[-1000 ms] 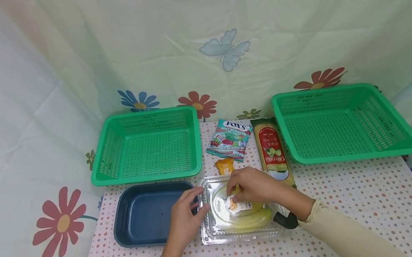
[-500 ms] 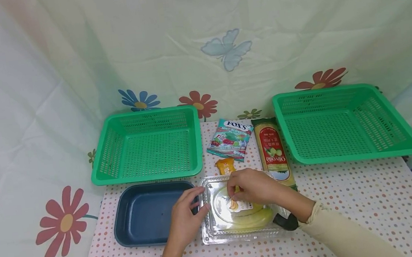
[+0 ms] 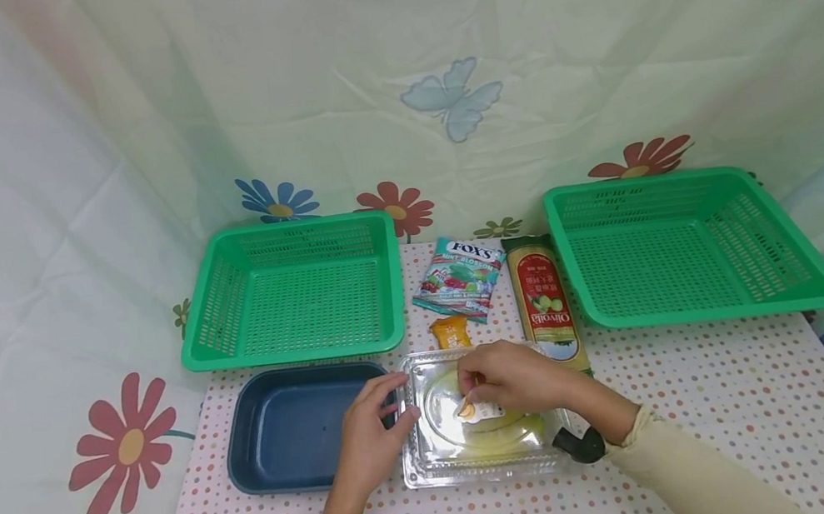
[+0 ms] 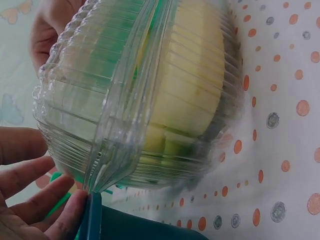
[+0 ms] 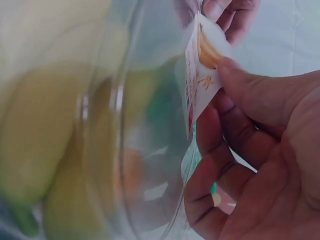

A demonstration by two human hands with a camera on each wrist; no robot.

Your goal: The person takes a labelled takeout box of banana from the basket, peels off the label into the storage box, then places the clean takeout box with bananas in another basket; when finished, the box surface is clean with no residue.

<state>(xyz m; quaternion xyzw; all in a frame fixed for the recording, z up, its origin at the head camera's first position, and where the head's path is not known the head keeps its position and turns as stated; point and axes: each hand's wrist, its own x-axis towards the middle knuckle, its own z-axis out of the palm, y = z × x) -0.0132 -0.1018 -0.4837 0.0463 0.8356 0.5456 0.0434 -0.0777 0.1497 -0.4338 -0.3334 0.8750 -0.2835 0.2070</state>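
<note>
A clear plastic clamshell box [image 3: 446, 473] lies on the table with yellow-green bananas [image 5: 35, 125] inside. On its lid is a white label [image 5: 200, 70] printed with bananas, whose edge stands up from the plastic. My right hand [image 3: 511, 376] pinches that raised edge between thumb and index finger, as the right wrist view shows closely. At the box's left side, my left hand [image 3: 374, 437] touches the rim with spread, nearly straight fingers. The same fingers lie beside the box edge and a blue tray's rim in the left wrist view. Part of the label is hidden behind my right hand.
A dark blue tray [image 3: 307, 481] stands left of the box. Two green baskets [image 3: 294, 355] [image 3: 712, 312] stand behind, left and right. Between them lie a Fox's candy bag [image 3: 460, 281], a small orange packet [image 3: 452, 333] and an Olivoilà pack [image 3: 542, 293].
My right hand and wrist have shifted slightly to the right while still pinching the label. My left hand stays in place at the box's left edge.
</note>
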